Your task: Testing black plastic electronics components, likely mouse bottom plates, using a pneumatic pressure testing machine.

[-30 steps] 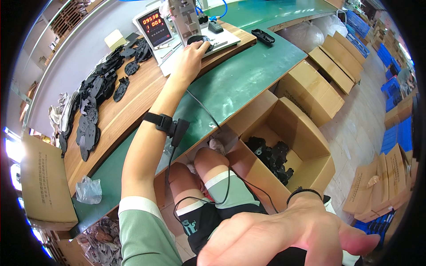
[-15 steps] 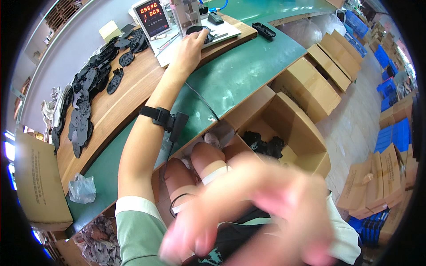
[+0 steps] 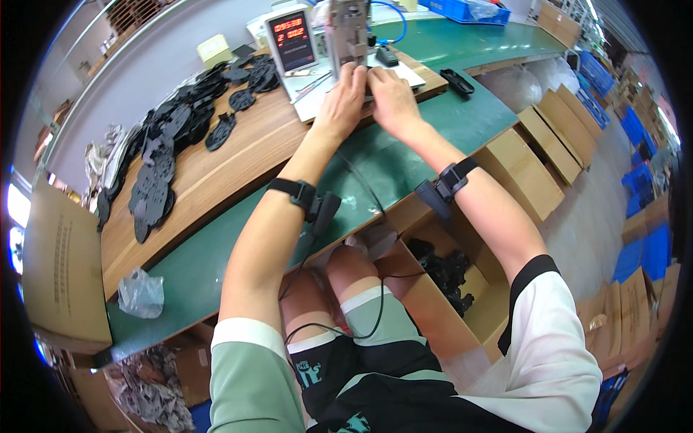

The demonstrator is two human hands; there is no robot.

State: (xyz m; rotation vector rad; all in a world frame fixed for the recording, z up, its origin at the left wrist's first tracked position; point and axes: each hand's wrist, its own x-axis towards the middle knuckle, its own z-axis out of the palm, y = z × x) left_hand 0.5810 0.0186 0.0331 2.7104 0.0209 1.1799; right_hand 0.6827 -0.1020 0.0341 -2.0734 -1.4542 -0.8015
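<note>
My left hand (image 3: 345, 103) and my right hand (image 3: 393, 101) are side by side at the base of a small metal press (image 3: 349, 36). The fingers of both are bent and drawn together, their tips partly hidden. A sliver of a black flat piece (image 3: 367, 92) shows between the hands, and most of it is covered by them. The left fingers close on this piece; what the right fingers pinch is hidden. Just left of the press stands a counter box with red lit digits (image 3: 291, 42). Thin tools (image 3: 315, 85) lie on the white base plate (image 3: 307, 108).
Black flat pieces (image 3: 155, 177) lie heaped along the wooden board (image 3: 209, 177). A black oblong part (image 3: 457, 83) rests on the green table (image 3: 440, 119), right of the press. An open carton (image 3: 498, 303) below holds black pieces. A clear plastic bag (image 3: 141, 294) sits at the left edge.
My right hand, blurred near my body before, has come forward to the press beside my left. The left hand stays at the press. The view has shifted, and the counter's digits differ.
</note>
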